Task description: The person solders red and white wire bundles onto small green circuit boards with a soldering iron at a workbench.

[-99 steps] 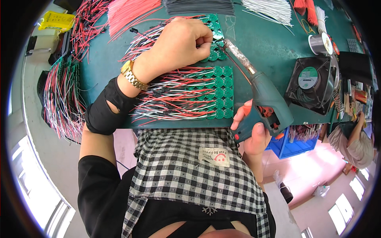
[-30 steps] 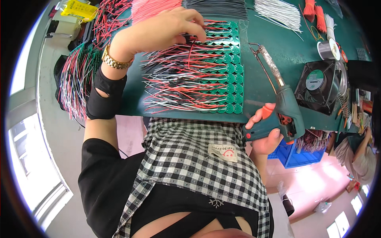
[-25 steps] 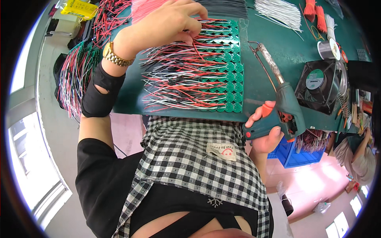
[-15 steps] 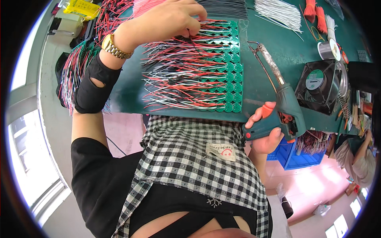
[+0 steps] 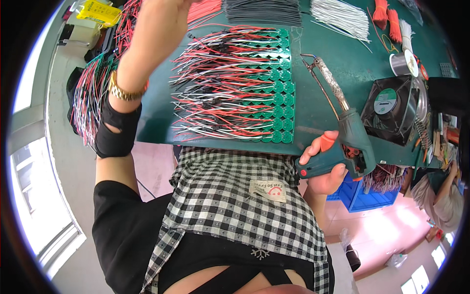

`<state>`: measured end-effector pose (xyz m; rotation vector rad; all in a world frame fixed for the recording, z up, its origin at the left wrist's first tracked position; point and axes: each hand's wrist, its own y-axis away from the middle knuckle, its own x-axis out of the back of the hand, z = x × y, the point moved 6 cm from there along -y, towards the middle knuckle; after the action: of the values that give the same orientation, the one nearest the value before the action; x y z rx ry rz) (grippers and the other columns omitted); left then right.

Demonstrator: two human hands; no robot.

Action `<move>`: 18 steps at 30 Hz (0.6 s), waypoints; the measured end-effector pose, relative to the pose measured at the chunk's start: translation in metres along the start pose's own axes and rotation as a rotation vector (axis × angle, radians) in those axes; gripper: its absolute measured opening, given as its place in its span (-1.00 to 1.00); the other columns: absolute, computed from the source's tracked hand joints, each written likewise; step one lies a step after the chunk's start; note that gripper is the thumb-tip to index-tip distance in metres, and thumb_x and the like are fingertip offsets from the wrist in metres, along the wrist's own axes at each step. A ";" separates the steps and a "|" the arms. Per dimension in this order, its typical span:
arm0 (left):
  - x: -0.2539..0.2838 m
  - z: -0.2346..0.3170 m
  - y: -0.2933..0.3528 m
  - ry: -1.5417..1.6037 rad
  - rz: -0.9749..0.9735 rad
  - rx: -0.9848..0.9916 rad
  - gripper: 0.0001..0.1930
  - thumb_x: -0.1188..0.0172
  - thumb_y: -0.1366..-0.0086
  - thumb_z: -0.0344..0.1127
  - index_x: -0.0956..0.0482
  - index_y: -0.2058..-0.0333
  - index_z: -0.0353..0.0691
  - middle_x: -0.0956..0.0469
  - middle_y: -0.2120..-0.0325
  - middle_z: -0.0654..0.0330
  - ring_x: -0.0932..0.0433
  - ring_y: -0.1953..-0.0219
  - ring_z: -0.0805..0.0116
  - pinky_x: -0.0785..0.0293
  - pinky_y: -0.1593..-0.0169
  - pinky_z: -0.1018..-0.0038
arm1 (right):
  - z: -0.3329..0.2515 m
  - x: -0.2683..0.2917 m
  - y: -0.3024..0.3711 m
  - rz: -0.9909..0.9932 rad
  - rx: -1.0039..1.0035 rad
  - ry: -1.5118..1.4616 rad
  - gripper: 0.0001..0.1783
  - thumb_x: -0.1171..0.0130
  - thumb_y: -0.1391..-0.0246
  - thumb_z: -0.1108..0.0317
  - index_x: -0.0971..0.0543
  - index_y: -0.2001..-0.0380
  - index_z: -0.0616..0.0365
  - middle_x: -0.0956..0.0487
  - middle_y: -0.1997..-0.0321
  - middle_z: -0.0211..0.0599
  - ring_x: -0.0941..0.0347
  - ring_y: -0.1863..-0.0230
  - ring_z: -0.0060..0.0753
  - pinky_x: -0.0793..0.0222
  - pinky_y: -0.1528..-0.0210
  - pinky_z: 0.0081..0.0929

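My right hand [image 5: 327, 182] is wrapped round the dark green handle of a soldering gun [image 5: 360, 139], a finger by its orange trigger. The gun's metal tip and thin feed tube point up and away over the table. My left hand [image 5: 164, 22] is raised at the far edge of the picture, beside loose red wires [image 5: 204, 10]; its fingers are mostly cut off. Between my hands lies a panel of small round green circuit boards [image 5: 281, 112]. Red, white and black wires [image 5: 215, 105] run leftward from the boards in rows.
Bundles of black wires [image 5: 264, 11] and white wires [image 5: 340, 20] lie at the far side. A solder spool [image 5: 404, 63] and a black fan [image 5: 391, 108] stand to the right, above a blue crate [image 5: 372, 198]. More wired boards [image 5: 88, 103] hang at the left edge.
My left hand has moved from above the upper rows of wires leftward and away, to the far edge. My right hand still holds the soldering gun in nearly the same place.
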<state>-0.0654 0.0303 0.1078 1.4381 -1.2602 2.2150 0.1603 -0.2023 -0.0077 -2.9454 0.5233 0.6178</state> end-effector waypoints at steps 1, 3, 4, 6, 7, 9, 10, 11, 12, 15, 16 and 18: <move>-0.011 -0.007 0.010 0.348 -0.035 0.167 -0.79 -0.12 -0.12 -0.57 -0.57 0.27 -0.16 -0.53 0.27 0.21 -0.47 0.17 0.21 -0.37 0.05 0.41 | 0.000 0.000 0.000 0.003 0.005 0.006 -0.15 -0.11 0.04 -0.27 -0.28 0.00 0.34 -0.43 0.41 -0.14 -0.41 0.54 -0.37 -0.40 0.49 -0.51; -0.027 0.026 0.020 0.180 -0.050 -0.098 -0.79 -0.08 -0.16 -0.54 -0.58 0.25 -0.13 -0.54 0.37 0.23 -0.47 0.21 0.23 -0.31 0.04 0.39 | 0.000 0.003 0.001 0.026 0.018 -0.003 -0.15 -0.12 0.05 -0.28 -0.29 0.01 0.33 -0.43 0.41 -0.15 -0.42 0.54 -0.37 -0.41 0.48 -0.50; -0.037 0.032 0.026 0.158 -0.097 -0.124 -0.78 -0.09 -0.12 -0.55 -0.57 0.28 -0.11 -0.52 0.36 0.27 -0.45 0.17 0.27 -0.26 0.00 0.33 | 0.001 0.005 0.001 0.028 0.022 0.002 -0.15 -0.12 0.05 -0.28 -0.29 0.01 0.33 -0.43 0.41 -0.15 -0.42 0.54 -0.37 -0.41 0.48 -0.50; -0.054 0.037 0.035 0.142 -0.141 -0.155 -0.77 -0.09 -0.08 -0.56 -0.57 0.31 -0.09 -0.51 0.35 0.30 -0.42 0.13 0.31 -0.20 -0.03 0.28 | 0.000 0.002 0.001 -0.083 0.070 -0.014 -0.23 0.06 -0.10 -0.18 -0.22 -0.04 0.38 -0.39 0.38 -0.06 -0.40 0.50 -0.32 -0.43 0.47 -0.46; -0.061 0.039 0.039 0.141 -0.155 -0.180 -0.81 -0.14 -0.08 -0.52 -0.57 0.32 -0.10 -0.49 0.33 0.29 -0.40 0.12 0.28 -0.19 -0.04 0.29 | 0.000 0.003 0.001 -0.078 0.075 -0.008 -0.23 0.06 -0.10 -0.18 -0.22 -0.04 0.38 -0.39 0.38 -0.06 -0.40 0.50 -0.32 -0.43 0.47 -0.46; -0.065 0.046 0.039 0.146 -0.166 -0.209 -0.84 -0.18 -0.09 -0.49 -0.57 0.33 -0.11 -0.47 0.30 0.29 -0.38 0.12 0.24 -0.18 -0.04 0.30 | 0.003 0.003 0.003 -0.091 0.045 -0.038 -0.23 0.06 -0.10 -0.18 -0.22 -0.05 0.38 -0.39 0.38 -0.05 -0.39 0.50 -0.32 -0.43 0.47 -0.46; -0.063 0.051 0.036 0.151 -0.153 -0.181 -0.85 -0.22 -0.07 -0.45 -0.57 0.33 -0.11 -0.46 0.26 0.28 -0.37 0.10 0.23 -0.18 -0.04 0.29 | 0.003 0.004 0.003 -0.087 0.048 -0.032 -0.23 0.06 -0.10 -0.18 -0.22 -0.05 0.38 -0.39 0.38 -0.05 -0.39 0.50 -0.32 -0.43 0.47 -0.46; -0.062 0.056 0.033 0.156 -0.141 -0.153 -0.84 -0.26 -0.04 -0.41 -0.57 0.34 -0.11 -0.44 0.22 0.27 -0.36 0.09 0.22 -0.18 -0.04 0.29 | 0.003 0.004 0.003 -0.094 0.049 -0.025 -0.23 0.06 -0.11 -0.18 -0.22 -0.05 0.37 -0.39 0.37 -0.05 -0.39 0.50 -0.33 -0.43 0.47 -0.46; -0.064 0.061 0.029 0.144 -0.155 -0.143 -0.81 -0.30 -0.02 -0.31 -0.58 0.34 -0.10 -0.42 0.21 0.26 -0.34 0.08 0.20 -0.18 -0.03 0.27 | 0.004 0.004 0.003 -0.105 0.049 -0.021 -0.23 0.07 -0.11 -0.18 -0.22 -0.06 0.37 -0.39 0.37 -0.05 -0.39 0.50 -0.33 -0.43 0.47 -0.47; -0.076 0.071 0.021 0.110 -0.141 -0.135 -0.82 -0.29 -0.03 -0.29 -0.58 0.35 -0.10 -0.41 0.25 0.27 -0.33 0.10 0.21 -0.19 -0.02 0.28 | 0.004 0.004 0.002 -0.083 0.048 -0.011 -0.23 0.08 -0.11 -0.19 -0.21 -0.06 0.37 -0.39 0.37 -0.06 -0.39 0.51 -0.34 -0.42 0.46 -0.47; -0.082 0.071 0.017 0.090 -0.146 -0.102 -0.85 -0.29 -0.03 -0.28 -0.58 0.38 -0.11 -0.40 0.27 0.26 -0.31 0.12 0.20 -0.19 0.01 0.28 | 0.004 0.003 0.003 -0.084 0.046 -0.010 -0.23 0.08 -0.11 -0.19 -0.21 -0.06 0.37 -0.39 0.37 -0.06 -0.39 0.51 -0.34 -0.42 0.46 -0.47; -0.095 0.068 0.010 0.088 -0.176 -0.042 -0.87 -0.28 -0.04 -0.28 -0.57 0.41 -0.11 -0.40 0.28 0.26 -0.31 0.14 0.20 -0.19 0.01 0.28 | 0.004 0.003 0.003 -0.086 0.033 -0.012 -0.22 0.10 -0.12 -0.19 -0.21 -0.07 0.36 -0.39 0.36 -0.06 -0.39 0.50 -0.34 -0.42 0.45 -0.48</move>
<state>0.0198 -0.0022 0.0349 1.3639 -1.1006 2.0987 0.1605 -0.2055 -0.0126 -2.9133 0.3994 0.6112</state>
